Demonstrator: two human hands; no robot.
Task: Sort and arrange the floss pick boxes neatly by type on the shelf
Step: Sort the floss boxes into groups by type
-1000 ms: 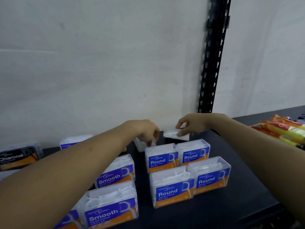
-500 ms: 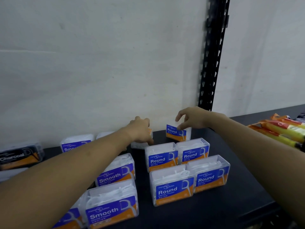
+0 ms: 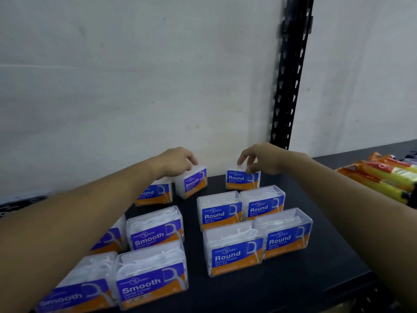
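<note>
Shelf [image 3: 320, 279], back row, item log:
- My left hand [image 3: 174, 163]: fingers curled over top of Smooth box [image 3: 191, 182], gripped, box tilted, by wall, just beside a blue box [image 3: 155, 193] w/ label half hidden.
- My right hand [image 3: 261, 160]: fingertips pinching top of Round box [image 3: 242, 179], upright, just behind the Round group [image 3: 252, 227].
- Smooth group [image 3: 153, 256]: front left.
To do well, I reckon: square each box label-fwd, flush w/ own column, keep gap btw types, release gently so neighbours don't shift.
</note>
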